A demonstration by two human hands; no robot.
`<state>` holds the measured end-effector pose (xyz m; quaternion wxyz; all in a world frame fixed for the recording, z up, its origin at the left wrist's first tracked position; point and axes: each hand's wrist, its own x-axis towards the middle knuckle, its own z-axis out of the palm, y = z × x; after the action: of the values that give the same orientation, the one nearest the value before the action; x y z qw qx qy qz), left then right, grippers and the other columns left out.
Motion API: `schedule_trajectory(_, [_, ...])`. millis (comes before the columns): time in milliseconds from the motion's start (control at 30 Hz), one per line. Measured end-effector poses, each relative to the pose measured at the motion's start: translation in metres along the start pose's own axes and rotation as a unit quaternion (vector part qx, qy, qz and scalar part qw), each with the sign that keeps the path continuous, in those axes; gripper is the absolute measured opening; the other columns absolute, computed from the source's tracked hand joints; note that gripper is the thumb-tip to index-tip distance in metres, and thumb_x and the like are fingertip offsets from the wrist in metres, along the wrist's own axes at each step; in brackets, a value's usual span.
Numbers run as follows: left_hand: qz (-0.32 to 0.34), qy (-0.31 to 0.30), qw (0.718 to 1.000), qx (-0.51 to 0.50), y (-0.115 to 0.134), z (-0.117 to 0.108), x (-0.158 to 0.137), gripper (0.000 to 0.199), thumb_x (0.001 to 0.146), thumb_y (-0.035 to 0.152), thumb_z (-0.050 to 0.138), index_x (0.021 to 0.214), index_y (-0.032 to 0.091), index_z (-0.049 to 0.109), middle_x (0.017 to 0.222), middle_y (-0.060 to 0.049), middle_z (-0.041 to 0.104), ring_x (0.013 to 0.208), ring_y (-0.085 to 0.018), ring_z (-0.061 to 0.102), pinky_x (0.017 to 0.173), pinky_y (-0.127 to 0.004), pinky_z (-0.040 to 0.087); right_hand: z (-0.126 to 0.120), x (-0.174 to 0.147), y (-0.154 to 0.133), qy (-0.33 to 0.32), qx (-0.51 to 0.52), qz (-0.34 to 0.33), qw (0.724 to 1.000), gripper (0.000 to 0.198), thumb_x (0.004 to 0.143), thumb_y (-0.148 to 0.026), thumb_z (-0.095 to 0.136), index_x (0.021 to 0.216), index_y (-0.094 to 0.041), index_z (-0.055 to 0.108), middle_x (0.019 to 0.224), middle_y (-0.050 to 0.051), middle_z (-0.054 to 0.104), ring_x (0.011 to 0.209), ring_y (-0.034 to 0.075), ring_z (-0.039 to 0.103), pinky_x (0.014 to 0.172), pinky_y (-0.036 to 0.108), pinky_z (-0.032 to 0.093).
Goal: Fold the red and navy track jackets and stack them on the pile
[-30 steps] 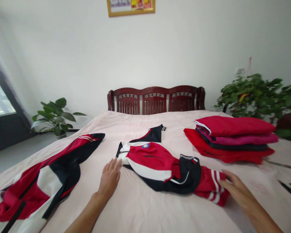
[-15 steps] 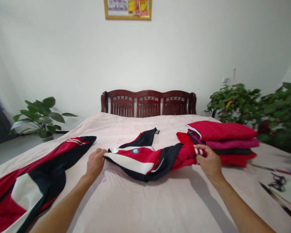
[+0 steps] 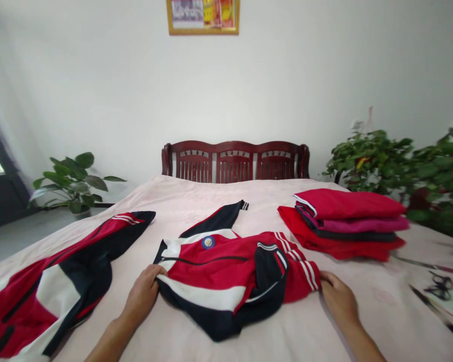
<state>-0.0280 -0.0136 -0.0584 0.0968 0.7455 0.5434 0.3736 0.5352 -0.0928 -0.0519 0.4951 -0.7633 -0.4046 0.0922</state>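
Left hand [image 3: 146,290] and right hand [image 3: 340,296] pinch a jacket [image 3: 207,265], one sleeve [image 3: 269,274] folded over; clothes stack [image 3: 351,223] folded, second jacket [image 3: 86,271] loose.

Left hand [image 3: 145,291] grips jacket [image 3: 211,274] near collar [image 3: 171,248]; right hand [image 3: 338,297], its striped hem [image 3: 310,274]. I note, on my remote feed, folded clothes [image 3: 353,205] stacked on the bed [image 3: 283,334].

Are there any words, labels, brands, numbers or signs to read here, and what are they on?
No text is readable.
Round blue-rimmed badge on the middle jacket: too small to make out any lettering.
Framed picture on the wall: blurred and cut off at the top; no words can be read.
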Motion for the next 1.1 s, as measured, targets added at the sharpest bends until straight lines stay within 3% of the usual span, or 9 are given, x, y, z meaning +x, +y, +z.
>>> schedule_trajectory(267, [-0.017, -0.003, 0.999, -0.044, -0.005, -0.003, 0.004, 0.036, 0.063, 0.011, 0.04, 0.082, 0.024, 0.066, 0.09, -0.003, 0.069, 0.095, -0.022, 0.062, 0.094, -0.039, 0.049, 0.001, 0.003, -0.001, 0.004, 0.071, 0.002, 0.997, 0.047, 0.066, -0.05, 0.051, 0.092, -0.019, 0.074, 0.096, 0.01, 0.077, 0.095, 0.032, 0.069, 0.083, 0.041, 0.052])
schedule_trajectory(600, [0.001, 0.024, 0.999, -0.047, -0.005, -0.002, 0.002, 0.046, 0.06, 0.007, 0.039, 0.093, 0.024, 0.066, 0.1, -0.002, 0.068, 0.104, -0.021, 0.062, 0.096, -0.037, 0.049, 0.003, 0.007, 0.003, -0.008, 0.025, -0.017, 1.0, 0.044, 0.067, -0.046, 0.05, 0.092, -0.02, 0.075, 0.094, 0.01, 0.077, 0.092, 0.032, 0.069, 0.079, 0.04, 0.051])
schedule_trajectory(800, [-0.026, 0.027, 0.999, -0.033, -0.002, -0.002, 0.002, 0.048, 0.062, 0.006, 0.04, 0.099, 0.023, 0.065, 0.106, -0.003, 0.068, 0.109, -0.021, 0.062, 0.102, -0.037, 0.048, 0.005, 0.01, 0.008, -0.017, 0.005, -0.015, 1.0, 0.045, 0.067, -0.046, 0.049, 0.094, -0.02, 0.075, 0.094, 0.009, 0.077, 0.09, 0.031, 0.068, 0.08, 0.04, 0.05])
schedule_trajectory(1100, [-0.016, 0.016, 1.0, -0.013, -0.006, -0.003, 0.002, 0.046, 0.064, 0.007, 0.041, 0.1, 0.023, 0.065, 0.105, -0.003, 0.068, 0.108, -0.022, 0.062, 0.101, -0.038, 0.048, 0.003, 0.002, 0.0, 0.004, 0.054, -0.038, 0.998, 0.045, 0.073, -0.05, 0.052, 0.095, -0.017, 0.075, 0.097, 0.011, 0.076, 0.094, 0.03, 0.068, 0.083, 0.038, 0.052])
